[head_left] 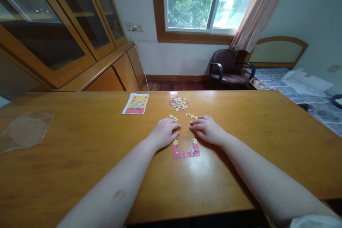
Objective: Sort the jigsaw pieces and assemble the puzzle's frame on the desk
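Note:
My left hand point(165, 132) rests on the wooden table point(80, 149), fingers curled down over the top left of a part-built pink and yellow puzzle frame point(186, 151). My right hand point(207, 128) lies just right of it, fingertips pinched on a small yellow puzzle piece point(190, 124). Loose yellow pieces point(173, 117) sit just beyond both hands. Further back lies a heap of several pieces point(178, 103). What is under my left fingers is hidden.
A picture card point(135, 103) lies at the back left of the pieces. A clear plastic bag point(25, 130) sits near the table's left edge. Wooden cabinets point(66, 35) stand to the left, a dark armchair point(227, 67) under the window, a bed point(301, 89) to the right.

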`<state>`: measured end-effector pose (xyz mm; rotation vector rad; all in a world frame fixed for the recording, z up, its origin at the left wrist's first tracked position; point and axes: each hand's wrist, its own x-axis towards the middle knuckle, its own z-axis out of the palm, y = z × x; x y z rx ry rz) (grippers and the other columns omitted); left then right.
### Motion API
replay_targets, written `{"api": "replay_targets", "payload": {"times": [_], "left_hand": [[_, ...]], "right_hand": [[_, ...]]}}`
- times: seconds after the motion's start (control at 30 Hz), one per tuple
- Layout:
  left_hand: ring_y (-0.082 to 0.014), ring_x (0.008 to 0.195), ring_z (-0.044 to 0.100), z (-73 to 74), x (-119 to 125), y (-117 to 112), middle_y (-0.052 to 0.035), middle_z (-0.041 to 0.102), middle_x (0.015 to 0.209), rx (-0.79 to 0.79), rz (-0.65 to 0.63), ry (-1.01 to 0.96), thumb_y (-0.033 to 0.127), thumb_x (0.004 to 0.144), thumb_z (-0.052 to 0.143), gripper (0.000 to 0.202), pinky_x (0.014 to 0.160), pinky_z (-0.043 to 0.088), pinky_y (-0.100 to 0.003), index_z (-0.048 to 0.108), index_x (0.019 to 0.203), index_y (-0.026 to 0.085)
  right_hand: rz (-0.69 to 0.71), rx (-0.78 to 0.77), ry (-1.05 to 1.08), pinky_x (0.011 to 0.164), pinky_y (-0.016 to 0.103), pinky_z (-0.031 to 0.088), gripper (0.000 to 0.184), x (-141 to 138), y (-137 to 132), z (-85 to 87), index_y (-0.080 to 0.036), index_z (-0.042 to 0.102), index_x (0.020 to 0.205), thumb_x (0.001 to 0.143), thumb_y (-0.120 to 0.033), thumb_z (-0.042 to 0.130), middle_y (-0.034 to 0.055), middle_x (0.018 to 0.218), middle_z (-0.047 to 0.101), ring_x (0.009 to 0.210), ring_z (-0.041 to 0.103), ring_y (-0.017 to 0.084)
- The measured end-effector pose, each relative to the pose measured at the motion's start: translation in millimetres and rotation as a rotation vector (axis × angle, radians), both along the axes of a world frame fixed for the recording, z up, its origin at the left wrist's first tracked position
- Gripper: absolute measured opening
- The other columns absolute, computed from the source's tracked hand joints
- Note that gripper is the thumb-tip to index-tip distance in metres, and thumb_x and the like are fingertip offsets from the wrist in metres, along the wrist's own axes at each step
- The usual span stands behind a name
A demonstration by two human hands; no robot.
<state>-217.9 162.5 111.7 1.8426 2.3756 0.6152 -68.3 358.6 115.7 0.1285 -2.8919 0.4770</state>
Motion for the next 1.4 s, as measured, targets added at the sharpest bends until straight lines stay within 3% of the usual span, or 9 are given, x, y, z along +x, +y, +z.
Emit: {"api": "replay_targets", "payload": {"times": [0.3, 0.43, 0.57, 0.7, 0.87, 1.13, 1.3, 1.4], "left_hand": [[-0.0200, 0.098, 0.059, 4.3, -0.1, 0.3, -0.0021, 0.069, 0.100, -0.001, 0.038, -0.053, 0.026, 0.083, 0.056, 0.016, 0.091, 0.044, -0.035, 0.068, 0.094, 0.023], [-0.0195, 0.095, 0.060, 5.9, -5.0, -0.7, -0.0027, 0.069, 0.098, 0.018, 0.113, -0.089, 0.026, 0.086, 0.050, 0.019, 0.088, 0.045, -0.034, 0.067, 0.091, 0.022], [-0.0208, 0.092, 0.060, 5.7, -19.0, -4.4, -0.0050, 0.068, 0.094, 0.064, 0.322, -0.082, 0.028, 0.087, 0.044, 0.024, 0.082, 0.046, -0.033, 0.067, 0.090, 0.020], [-0.0202, 0.088, 0.060, 4.3, -37.4, -10.9, -0.0061, 0.067, 0.093, 0.078, 0.480, -0.104, 0.029, 0.087, 0.043, 0.025, 0.078, 0.047, -0.032, 0.066, 0.092, 0.019], [-0.0195, 0.090, 0.061, 5.6, -49.8, -17.6, -0.0058, 0.068, 0.097, 0.053, 0.524, -0.135, 0.025, 0.085, 0.044, 0.023, 0.081, 0.047, -0.031, 0.065, 0.092, 0.019], [-0.0207, 0.093, 0.062, 12.4, -43.7, -17.7, -0.0063, 0.068, 0.098, -0.049, 0.407, -0.077, 0.026, 0.085, 0.044, 0.025, 0.081, 0.048, -0.031, 0.067, 0.093, 0.020], [-0.0247, 0.094, 0.062, 20.4, -39.5, -20.7, -0.0087, 0.068, 0.100, -0.188, 0.490, 0.089, 0.024, 0.086, 0.041, 0.028, 0.080, 0.048, -0.036, 0.066, 0.096, 0.021], [-0.0294, 0.088, 0.063, 29.0, -26.9, -23.7, -0.0115, 0.067, 0.091, -0.304, 0.572, 0.199, 0.027, 0.084, 0.044, 0.023, 0.075, 0.048, -0.041, 0.066, 0.089, 0.019]], "right_hand": [[-0.013, -0.009, 0.028, 0.093, 0.040, 0.036, 0.022, -1.5, 5.8, -4.1, -0.028, 0.071, 0.101, 0.090, -0.030, 0.052, 0.0039, 0.109, 0.070, 0.100, 0.057, 0.021], [-0.210, -0.003, 0.086, 0.088, 0.037, 0.040, 0.022, -2.6, 15.8, -8.3, -0.022, 0.071, 0.098, 0.089, -0.029, 0.053, 0.0071, 0.099, 0.071, 0.092, 0.059, 0.021], [-0.355, 0.023, 0.086, 0.085, 0.035, 0.042, 0.019, -3.4, 23.9, -11.1, -0.020, 0.071, 0.092, 0.087, -0.022, 0.053, 0.0064, 0.094, 0.071, 0.089, 0.060, 0.021], [-0.333, 0.026, 0.070, 0.082, 0.033, 0.042, 0.017, -3.8, 21.7, -11.2, -0.020, 0.071, 0.090, 0.087, -0.026, 0.055, 0.0062, 0.092, 0.071, 0.087, 0.059, 0.020], [-0.260, 0.028, 0.010, 0.081, 0.032, 0.040, 0.018, -3.5, 17.4, -10.0, -0.023, 0.072, 0.088, 0.085, -0.035, 0.059, 0.0057, 0.090, 0.069, 0.085, 0.057, 0.019], [-0.269, 0.040, -0.024, 0.082, 0.034, 0.038, 0.014, -4.0, 15.9, -8.7, -0.023, 0.073, 0.085, 0.083, -0.030, 0.061, 0.0050, 0.088, 0.068, 0.087, 0.056, 0.020], [-0.281, 0.035, -0.005, 0.082, 0.033, 0.038, 0.015, -3.8, 13.3, -8.3, -0.024, 0.073, 0.086, 0.083, -0.024, 0.058, 0.0051, 0.088, 0.067, 0.086, 0.056, 0.020], [-0.278, 0.027, 0.010, 0.080, 0.033, 0.039, 0.017, -4.4, 10.8, -8.5, -0.023, 0.073, 0.085, 0.086, -0.026, 0.056, 0.0052, 0.087, 0.067, 0.084, 0.056, 0.020]]}}
